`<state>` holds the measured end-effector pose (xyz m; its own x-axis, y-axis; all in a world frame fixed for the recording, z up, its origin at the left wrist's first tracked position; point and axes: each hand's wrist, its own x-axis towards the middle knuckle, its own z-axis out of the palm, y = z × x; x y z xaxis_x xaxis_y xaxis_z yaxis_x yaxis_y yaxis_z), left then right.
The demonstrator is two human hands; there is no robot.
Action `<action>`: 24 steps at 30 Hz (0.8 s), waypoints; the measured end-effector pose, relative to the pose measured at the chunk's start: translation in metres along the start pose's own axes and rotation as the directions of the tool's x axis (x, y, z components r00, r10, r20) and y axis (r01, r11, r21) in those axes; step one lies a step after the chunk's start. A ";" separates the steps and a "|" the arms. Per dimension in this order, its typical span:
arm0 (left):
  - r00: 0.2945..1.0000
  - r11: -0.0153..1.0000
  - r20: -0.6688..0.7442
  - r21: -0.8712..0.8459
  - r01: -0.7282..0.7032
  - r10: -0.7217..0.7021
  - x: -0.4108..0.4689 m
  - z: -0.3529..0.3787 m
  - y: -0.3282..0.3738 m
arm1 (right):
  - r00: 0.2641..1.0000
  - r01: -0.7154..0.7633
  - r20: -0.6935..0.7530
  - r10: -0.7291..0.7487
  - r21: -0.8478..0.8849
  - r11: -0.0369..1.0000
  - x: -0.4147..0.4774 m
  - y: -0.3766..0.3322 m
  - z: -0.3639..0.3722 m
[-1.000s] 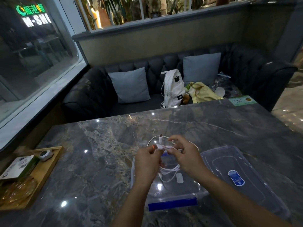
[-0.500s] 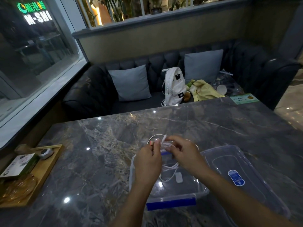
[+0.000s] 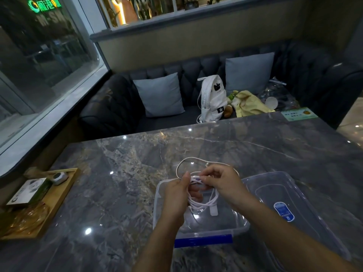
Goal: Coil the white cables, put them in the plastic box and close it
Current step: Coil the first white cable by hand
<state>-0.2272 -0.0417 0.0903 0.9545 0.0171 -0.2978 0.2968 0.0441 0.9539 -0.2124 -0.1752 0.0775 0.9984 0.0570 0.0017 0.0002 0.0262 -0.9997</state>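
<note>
Marble tabletop (image 3: 121,189) carries the open plastic box (image 3: 200,229), and just above it the left hand (image 3: 176,195) grips the coiled white cable (image 3: 204,203) while the right hand (image 3: 224,183) pinches its loose tail, best wound snugly round the bundle before lowering it in

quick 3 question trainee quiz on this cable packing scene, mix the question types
1. True or false: the clear plastic lid already sits on the clear plastic box.
2. Which hands grip the white cable? A. left only B. right only C. both
3. Fill in: the cable bundle hangs over the open ____.

Key
1. False: the lid lies on the dark marble table, to the right of the box.
2. C: the left hand and right hand both pinch it.
3. box
</note>
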 end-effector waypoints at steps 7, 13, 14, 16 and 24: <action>0.977 0.943 -0.020 -0.265 0.199 -0.212 0.012 -0.011 -0.009 | 0.949 0.112 0.315 -0.009 -0.310 0.944 -0.003 -0.005 -0.018; 0.956 0.941 -0.016 -0.177 0.287 -0.294 0.012 -0.018 -0.006 | 0.825 0.554 0.485 -0.289 -0.596 0.581 0.001 0.005 -0.022; 0.952 0.941 0.003 -0.152 0.303 -0.307 0.010 -0.019 -0.007 | 0.800 0.598 0.484 -0.353 -0.595 0.538 0.001 0.005 -0.020; 0.941 0.931 0.031 -0.135 0.339 -0.338 0.008 -0.020 -0.008 | 0.755 0.655 0.494 -0.430 -0.586 0.477 0.001 0.007 -0.016; 0.978 0.980 -0.073 0.018 0.200 -0.198 0.008 -0.039 -0.020 | 0.914 0.336 0.333 -0.233 -0.297 0.894 0.006 0.020 -0.008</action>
<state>-0.2262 -0.0033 0.0676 0.8721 0.0806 -0.4826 0.4820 0.0285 0.8757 -0.2063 -0.1828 0.0568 0.8933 0.3783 0.2427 0.3523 -0.2539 -0.9008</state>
